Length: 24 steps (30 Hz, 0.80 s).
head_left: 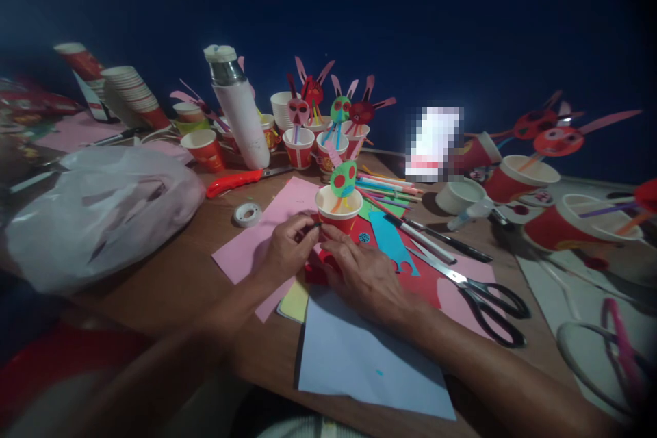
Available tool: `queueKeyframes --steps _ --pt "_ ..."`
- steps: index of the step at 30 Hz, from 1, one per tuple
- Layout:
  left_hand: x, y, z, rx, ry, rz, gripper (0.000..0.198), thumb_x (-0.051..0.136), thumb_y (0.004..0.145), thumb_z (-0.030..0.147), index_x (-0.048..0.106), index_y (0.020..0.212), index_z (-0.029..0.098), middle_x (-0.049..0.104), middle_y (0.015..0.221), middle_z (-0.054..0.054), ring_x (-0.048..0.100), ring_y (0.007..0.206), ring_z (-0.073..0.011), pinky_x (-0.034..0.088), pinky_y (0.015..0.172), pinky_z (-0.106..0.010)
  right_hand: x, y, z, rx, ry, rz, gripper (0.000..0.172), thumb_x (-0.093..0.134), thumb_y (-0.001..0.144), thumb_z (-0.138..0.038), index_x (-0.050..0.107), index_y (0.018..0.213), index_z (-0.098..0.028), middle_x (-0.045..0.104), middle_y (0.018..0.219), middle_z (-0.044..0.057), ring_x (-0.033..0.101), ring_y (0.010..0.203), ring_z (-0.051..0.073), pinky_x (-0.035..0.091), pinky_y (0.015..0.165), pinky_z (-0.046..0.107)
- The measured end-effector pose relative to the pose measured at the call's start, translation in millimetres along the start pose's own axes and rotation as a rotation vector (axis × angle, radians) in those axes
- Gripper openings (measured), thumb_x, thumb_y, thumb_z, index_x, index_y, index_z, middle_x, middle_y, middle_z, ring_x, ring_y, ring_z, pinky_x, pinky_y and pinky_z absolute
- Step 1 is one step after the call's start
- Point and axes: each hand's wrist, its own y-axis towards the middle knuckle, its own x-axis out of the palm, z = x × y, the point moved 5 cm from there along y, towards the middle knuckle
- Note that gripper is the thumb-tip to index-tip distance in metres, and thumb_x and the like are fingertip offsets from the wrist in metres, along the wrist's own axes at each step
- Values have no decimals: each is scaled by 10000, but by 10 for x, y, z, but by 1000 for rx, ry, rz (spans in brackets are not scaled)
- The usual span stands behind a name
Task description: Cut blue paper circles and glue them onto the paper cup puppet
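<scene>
In front of me stands a red-and-white paper cup (337, 209), with a green paper rabbit face (343, 179) on a stick rising from it. My left hand (293, 248) is at the cup's left front, thumb and forefinger pinched on a small dark bit too small to name. My right hand (362, 274) lies before the cup, its fingers stretched leftward over red paper (315, 274), fingertips close to that pinch. Its thumb is hidden. Below are a pale blue sheet (369, 363) and, leftward, a pink sheet (277, 212).
Black-handled scissors (482, 291), pens (452, 239) and a blue paper scrap (390, 239) lie to the right. Tape (247, 214), a red-handled cutter (233, 183), a plastic bag (102, 212) and a flask (239, 113) are leftward. Rabbit-face cups (298, 150) stand behind.
</scene>
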Motion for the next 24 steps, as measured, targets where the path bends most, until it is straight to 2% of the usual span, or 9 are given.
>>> queueKeyframes --steps 7,14,19,24 --pt "5 4 -26 30 20 0 100 528 780 226 599 754 160 583 699 8 528 588 -94 411 537 -182 9 5 -7 -8 -2 -4 302 425 865 -151 471 1164 -157 528 1309 137 663 848 231 528 610 339" --pt "40 0 -58 33 35 31 100 551 714 167 607 797 162 555 650 23 487 545 -87 395 511 -183 6 2 2 10 -29 -20 327 428 853 -139 462 1178 -166 538 1298 139 664 816 233 522 605 345" --pt "36 1 -47 21 35 17 74 544 707 165 587 767 152 553 643 20 500 553 -91 400 511 -186 4 -15 9 -1 -5 -14 301 441 853 -149 479 1150 -165 519 1320 131 649 896 236 522 658 344" --pt "38 2 -42 4 24 11 44 551 709 175 577 735 149 555 635 26 505 542 -86 397 501 -182 32 -22 26 4 -18 -18 318 457 847 -160 474 1165 -172 516 1324 122 651 862 225 512 633 331"
